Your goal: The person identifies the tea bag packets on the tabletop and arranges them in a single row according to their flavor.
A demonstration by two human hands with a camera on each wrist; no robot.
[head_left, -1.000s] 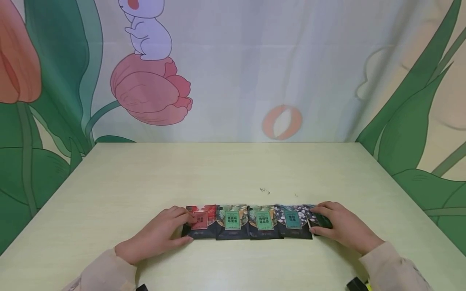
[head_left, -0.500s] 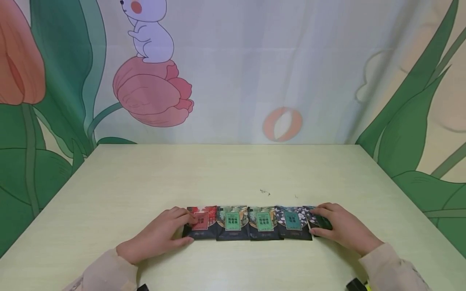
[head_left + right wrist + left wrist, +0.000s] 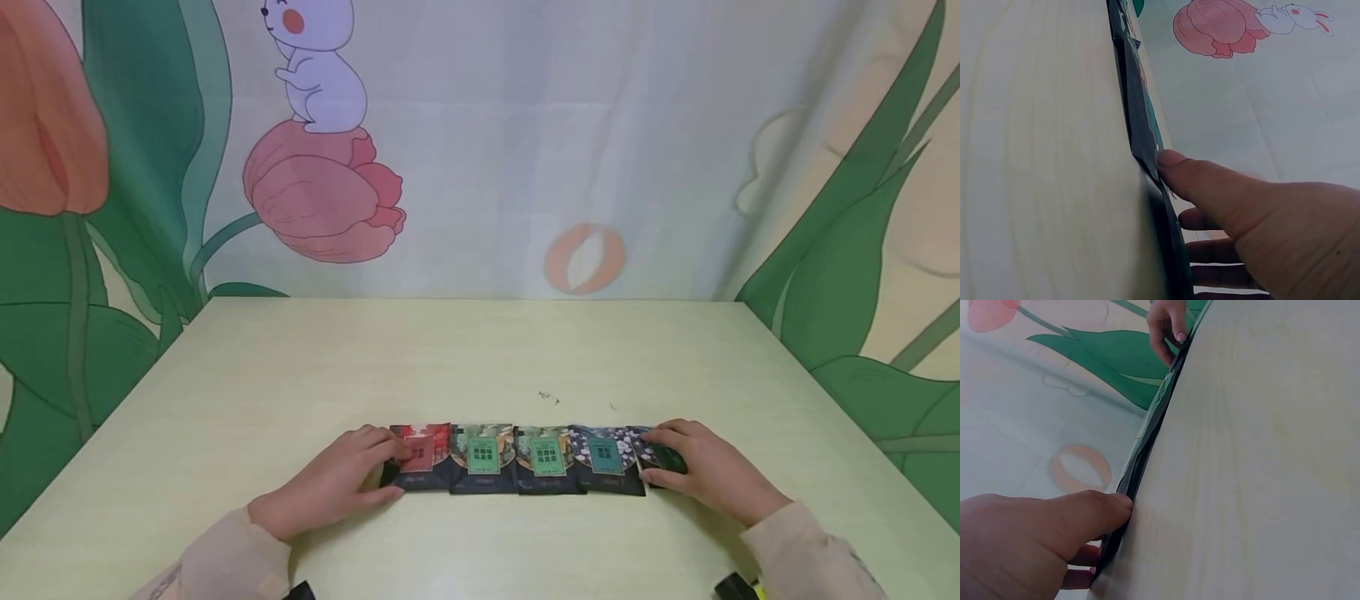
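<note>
Several flat square tea sachets lie in a side-by-side row on the table, with slightly overlapping edges. At the left end is a red-topped sachet; my left hand grips its outer end, thumb at the near edge and fingers on top. Two green-labelled sachets come after it, then a teal-labelled sachet with white blossoms. My right hand holds the dark sachet at the right end, covering much of it, with the thumb at the near edge.
The pale wooden table reaches back to a curtain printed with flowers and a white animal. Small dark marks show on the tabletop behind the row. Dark wrist gear shows beneath the right sleeve.
The head view has shifted slightly. Both hands stay at the ends of the sachet row, which keeps its arrangement.
</note>
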